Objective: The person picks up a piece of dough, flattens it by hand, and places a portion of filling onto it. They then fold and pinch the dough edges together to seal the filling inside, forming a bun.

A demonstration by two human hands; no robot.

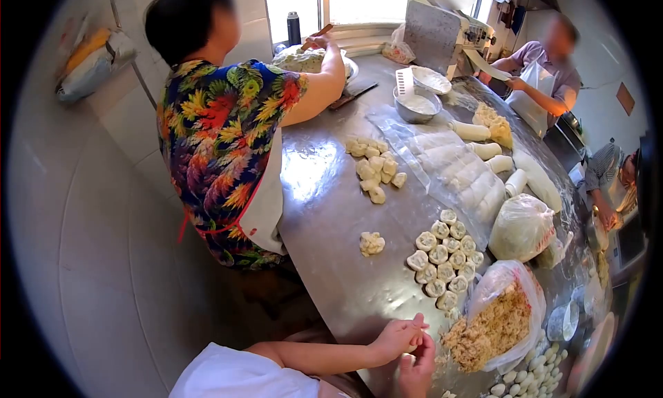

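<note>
At the bottom of the head view, my left hand point(395, 340) reaches in from the left and meets my right hand point(418, 370). The fingers of both are closed around a small pale piece of dough point(412, 348), mostly hidden by them. Just right of my hands, a crumbly tan filling point(483, 339) spills from an open plastic bag point(535, 291). Round, cup-like dough pieces point(456, 260) stand in rows beyond. A small dough lump point(371, 243) lies apart on the metal table point(324, 239).
Small white egg-shaped pieces point(532, 378) lie at lower right near a metal cup point(563, 320). Farther off are dough chunks point(376, 166), plastic-covered dough point(456, 163), a tied bag point(523, 225) and bowls point(418, 106). One person point(221, 135) works at left; others point(545, 73) are at right.
</note>
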